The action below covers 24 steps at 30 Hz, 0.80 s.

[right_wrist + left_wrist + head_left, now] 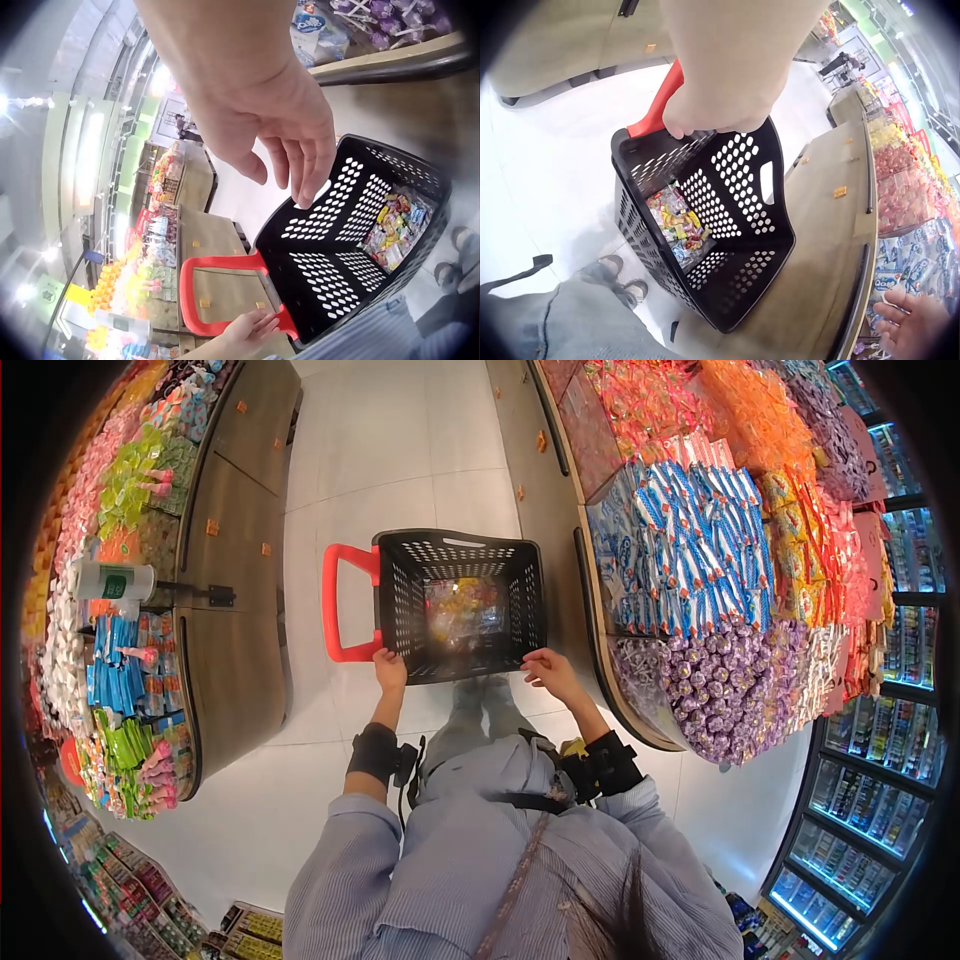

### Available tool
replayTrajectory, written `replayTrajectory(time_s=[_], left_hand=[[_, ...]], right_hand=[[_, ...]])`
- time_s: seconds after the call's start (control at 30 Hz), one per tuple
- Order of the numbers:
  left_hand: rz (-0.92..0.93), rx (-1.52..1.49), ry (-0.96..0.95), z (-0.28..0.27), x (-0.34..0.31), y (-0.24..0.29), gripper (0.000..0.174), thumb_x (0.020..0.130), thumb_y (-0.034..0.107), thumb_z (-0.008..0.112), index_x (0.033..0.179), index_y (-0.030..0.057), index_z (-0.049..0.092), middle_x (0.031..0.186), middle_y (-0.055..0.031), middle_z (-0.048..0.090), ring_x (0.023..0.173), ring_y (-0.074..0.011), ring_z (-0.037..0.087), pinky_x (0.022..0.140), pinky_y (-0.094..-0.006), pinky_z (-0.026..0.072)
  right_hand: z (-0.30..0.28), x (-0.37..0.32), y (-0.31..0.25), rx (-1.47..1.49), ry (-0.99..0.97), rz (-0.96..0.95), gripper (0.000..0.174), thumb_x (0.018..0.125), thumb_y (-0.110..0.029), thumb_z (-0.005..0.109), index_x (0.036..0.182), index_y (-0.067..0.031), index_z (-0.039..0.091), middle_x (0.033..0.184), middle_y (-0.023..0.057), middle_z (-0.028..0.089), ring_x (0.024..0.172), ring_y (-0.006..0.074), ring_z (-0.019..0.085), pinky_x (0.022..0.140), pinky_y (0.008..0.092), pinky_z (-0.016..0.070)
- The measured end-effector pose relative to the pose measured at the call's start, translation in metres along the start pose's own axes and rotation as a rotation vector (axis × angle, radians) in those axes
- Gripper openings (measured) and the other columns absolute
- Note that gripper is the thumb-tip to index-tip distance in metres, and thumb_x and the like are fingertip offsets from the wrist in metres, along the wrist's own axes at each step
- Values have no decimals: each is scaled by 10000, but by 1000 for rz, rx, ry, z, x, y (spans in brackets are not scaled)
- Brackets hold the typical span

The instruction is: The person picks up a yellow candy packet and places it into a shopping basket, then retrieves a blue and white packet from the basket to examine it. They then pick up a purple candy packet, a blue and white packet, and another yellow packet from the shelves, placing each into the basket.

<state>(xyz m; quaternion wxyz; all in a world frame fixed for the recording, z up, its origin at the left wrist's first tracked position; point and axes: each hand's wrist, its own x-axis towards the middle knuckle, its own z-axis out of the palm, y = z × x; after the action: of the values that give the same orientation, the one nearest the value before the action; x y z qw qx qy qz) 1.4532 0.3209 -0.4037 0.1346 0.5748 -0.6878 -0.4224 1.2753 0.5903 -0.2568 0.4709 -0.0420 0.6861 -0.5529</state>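
A black perforated shopping basket [470, 668] with a red handle [331, 605] folded out to the left is in front of my body. Inside it lies a clear bag of colourful wrapped candies [679, 225]. My left hand [391, 668] grips the basket's near left corner, beside the foot of the red handle. At the near right corner, my right hand [552, 672] is held by the rim. Its fingers hang loosely bent and hold nothing, as the right wrist view shows.
Wooden candy counters stand on both sides of the aisle. On the right are blue-and-white packets [700, 545] and purple-wrapped lollipops [730, 685]. The left counter [235, 570] bears more bagged sweets. Lit shelves [860, 800] stand at far right; pale floor [390, 455] runs ahead.
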Motion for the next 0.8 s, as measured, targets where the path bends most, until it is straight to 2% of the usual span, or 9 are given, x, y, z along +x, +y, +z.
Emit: replayTrajectory(time_s=[0.8], left_hand=[[10, 44, -42, 12, -16, 27, 308, 736, 94, 541, 1011, -5, 444, 894, -129, 577, 855, -251, 561, 777, -329, 428]], right_hand=[[-36, -6, 20, 31, 35, 11, 202, 806, -139, 541, 971, -24, 527, 823, 71, 604, 654, 139, 592, 555, 236, 461]])
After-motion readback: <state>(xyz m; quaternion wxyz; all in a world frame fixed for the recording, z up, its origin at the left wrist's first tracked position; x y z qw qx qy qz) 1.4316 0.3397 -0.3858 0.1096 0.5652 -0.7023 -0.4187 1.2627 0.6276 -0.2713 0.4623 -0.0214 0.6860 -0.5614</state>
